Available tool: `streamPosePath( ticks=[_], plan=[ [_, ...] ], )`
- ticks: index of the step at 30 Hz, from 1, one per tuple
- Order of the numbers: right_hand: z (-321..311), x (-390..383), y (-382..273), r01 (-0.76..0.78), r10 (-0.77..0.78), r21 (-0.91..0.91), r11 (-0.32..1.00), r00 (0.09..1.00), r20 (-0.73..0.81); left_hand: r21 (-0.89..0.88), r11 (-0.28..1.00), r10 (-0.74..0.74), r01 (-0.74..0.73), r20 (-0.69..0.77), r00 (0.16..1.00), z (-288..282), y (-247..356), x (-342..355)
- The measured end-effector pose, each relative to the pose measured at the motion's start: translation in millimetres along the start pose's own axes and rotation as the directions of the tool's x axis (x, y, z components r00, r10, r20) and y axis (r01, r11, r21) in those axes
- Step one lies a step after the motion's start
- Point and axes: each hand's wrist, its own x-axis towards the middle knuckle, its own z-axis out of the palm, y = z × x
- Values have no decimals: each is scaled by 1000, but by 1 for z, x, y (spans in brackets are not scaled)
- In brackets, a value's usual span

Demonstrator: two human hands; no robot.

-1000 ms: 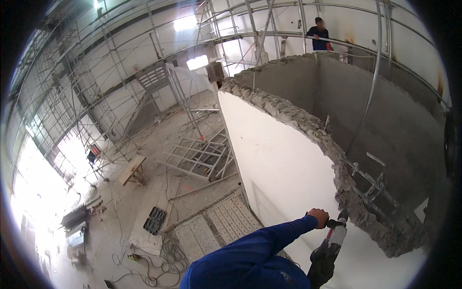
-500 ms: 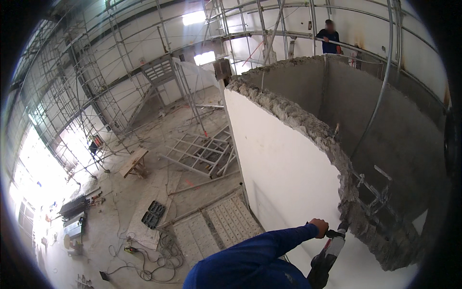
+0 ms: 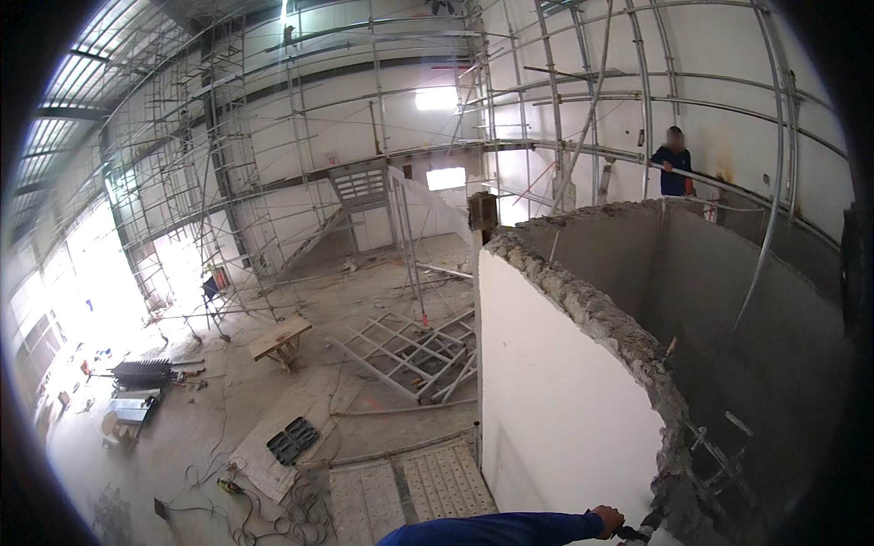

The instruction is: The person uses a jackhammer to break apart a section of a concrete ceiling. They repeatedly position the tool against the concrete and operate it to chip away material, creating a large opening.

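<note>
Fingers of the left hand (image 3: 607, 521) curl round the dark side handle (image 3: 626, 533) of a power tool (image 3: 650, 522) at five o'clock — likely heavy, stiff; best gripped there and behind, out of view. Just beyond, toward one o'clock: a rough broken wall edge (image 3: 675, 455).

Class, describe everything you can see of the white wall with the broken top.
The wall stands upright, its smooth white face toward the picture's left. Its top is jagged, grey and crumbly, looking like broken concrete, appearing to curve toward the lower right. The left hand grips a tool beside its near end; actual contact is unclear.
</note>
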Motion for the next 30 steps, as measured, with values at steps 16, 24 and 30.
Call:
streamPosePath(
  ticks=[16, 24, 30],
  plan=[
    [-27, -36, 44, -32, 39, 58, 998, 992, -118, 90, 996, -15, 3, 135, 991, -28, 32, -30],
    [-82, -240, 100, -382, 435, 216, 899, 841, -323, 62, 997, -65, 34, 607, 792, -37, 35, -23],
    [-111, -310, 67, -320, 375, 204, 925, 850, -369, -13, 993, 118, -121, 343, 932, -72, 105, -138]
  ],
)
